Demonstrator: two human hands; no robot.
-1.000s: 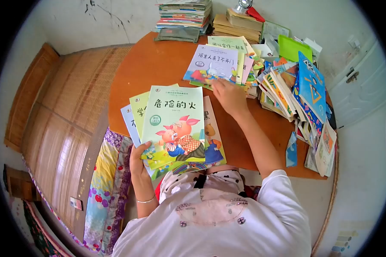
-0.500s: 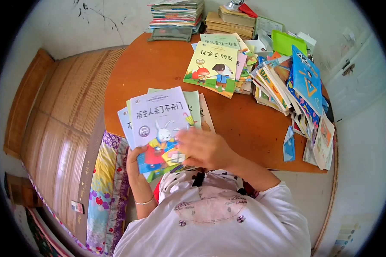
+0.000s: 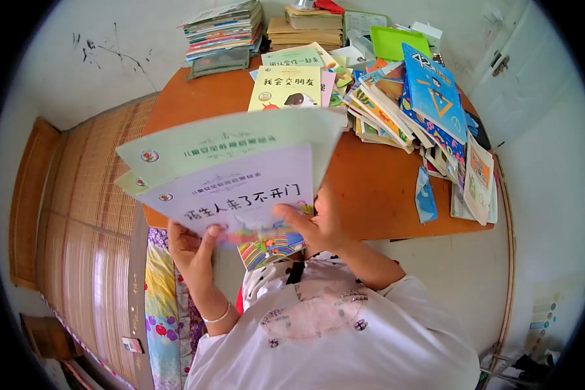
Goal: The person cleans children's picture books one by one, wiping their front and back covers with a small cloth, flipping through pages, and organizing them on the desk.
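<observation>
A small bunch of thin picture books is held up over the table's near edge, tilted so the covers look foreshortened. In front is a lilac picture book [image 3: 244,188] with Chinese lettering; its lower picture is blurred. A pale green picture book [image 3: 231,140] fans out behind it. My left hand [image 3: 195,250] grips the lower left corner, thumb in front and fingers partly behind. At the right side my right hand [image 3: 318,224] is closed on the bunch, its thumb across the lilac cover. Below the bunch shows a rainbow-patterned cover [image 3: 273,251].
On the brown table [image 3: 383,201] lies a yellow picture book [image 3: 286,88] on other books. To its right is a leaning heap with a blue book [image 3: 433,91] and a blue scrap [image 3: 426,195]. Stacked magazines [image 3: 224,32], brown volumes [image 3: 304,32] and a green tray [image 3: 400,42] stand behind.
The bunch has been lifted and tilted, its top edges fanning apart. My right hand has gone from a blur over the lilac cover to a grip at the right side. The view has shifted.
</observation>
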